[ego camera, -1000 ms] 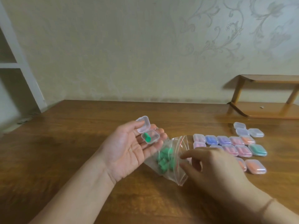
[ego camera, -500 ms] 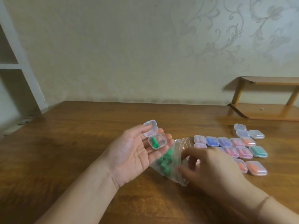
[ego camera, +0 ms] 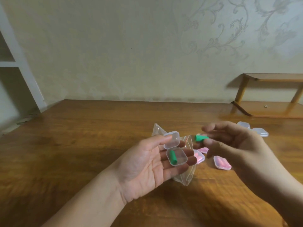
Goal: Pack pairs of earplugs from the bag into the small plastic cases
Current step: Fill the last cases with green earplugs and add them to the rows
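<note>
My left hand (ego camera: 146,164) lies palm up above the table and carries a small clear plastic case (ego camera: 177,157) with its lid (ego camera: 171,139) hinged open. One green earplug (ego camera: 222,156) lies inside it. My right hand (ego camera: 232,145) hovers just to the right, pinching a second green earplug (ego camera: 201,138) between thumb and fingers, a little above and right of the case. The clear zip bag (ego camera: 186,174) lies on the table under and behind my left fingers; its contents are hidden.
Closed cases with pink earplugs (ego camera: 222,163) lie on the wooden table (ego camera: 82,136) under my right hand. Two clear cases (ego camera: 260,131) sit farther right. A low wooden shelf (ego camera: 270,108) stands at the back right, a white shelving unit (ego camera: 18,66) at the left.
My right hand has come out of the bag holding a green earplug and lifted it toward the open case. The view has shifted so most filled cases are now behind my right hand.
</note>
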The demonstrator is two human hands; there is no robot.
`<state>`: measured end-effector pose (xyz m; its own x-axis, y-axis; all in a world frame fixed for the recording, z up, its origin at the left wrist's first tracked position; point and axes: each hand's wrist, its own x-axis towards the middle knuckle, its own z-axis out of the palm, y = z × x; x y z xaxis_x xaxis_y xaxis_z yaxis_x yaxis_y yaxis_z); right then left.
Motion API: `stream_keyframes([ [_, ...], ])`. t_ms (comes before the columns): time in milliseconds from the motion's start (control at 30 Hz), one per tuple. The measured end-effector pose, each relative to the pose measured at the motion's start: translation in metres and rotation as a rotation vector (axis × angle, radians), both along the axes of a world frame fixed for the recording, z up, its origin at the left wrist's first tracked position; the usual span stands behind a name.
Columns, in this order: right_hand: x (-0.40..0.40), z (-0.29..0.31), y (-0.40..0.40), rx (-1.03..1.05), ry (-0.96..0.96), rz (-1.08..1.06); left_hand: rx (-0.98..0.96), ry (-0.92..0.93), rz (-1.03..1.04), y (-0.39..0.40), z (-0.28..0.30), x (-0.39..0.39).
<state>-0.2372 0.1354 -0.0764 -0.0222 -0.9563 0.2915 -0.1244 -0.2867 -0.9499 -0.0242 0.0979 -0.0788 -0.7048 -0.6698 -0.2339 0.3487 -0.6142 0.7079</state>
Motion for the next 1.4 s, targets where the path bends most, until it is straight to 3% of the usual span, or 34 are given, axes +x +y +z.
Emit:
stream_keyframes([
  [133, -0.004, -0.002, -0.004, 0.183, -0.287, 0.152, 0.007, 0.011, -0.003, -0.001, -0.002, 0.000],
  [300, 0.004, 0.002, -0.002, 0.271, -0.415, 0.157, 0.006, 0.014, -0.008, 0.000, -0.002, -0.001],
  [567, 0.007, 0.002, -0.003, 0.443, -0.453, 0.132, -0.013, -0.024, 0.006, -0.001, -0.004, -0.001],
  [933, 0.003, 0.006, 0.000, 0.387, -0.337, 0.072, -0.021, -0.034, -0.001, -0.002, -0.004, -0.002],
  [1400, 0.006, 0.006, 0.000, 0.418, -0.460, 0.115, -0.016, -0.028, -0.003, -0.002, -0.004, -0.001],
])
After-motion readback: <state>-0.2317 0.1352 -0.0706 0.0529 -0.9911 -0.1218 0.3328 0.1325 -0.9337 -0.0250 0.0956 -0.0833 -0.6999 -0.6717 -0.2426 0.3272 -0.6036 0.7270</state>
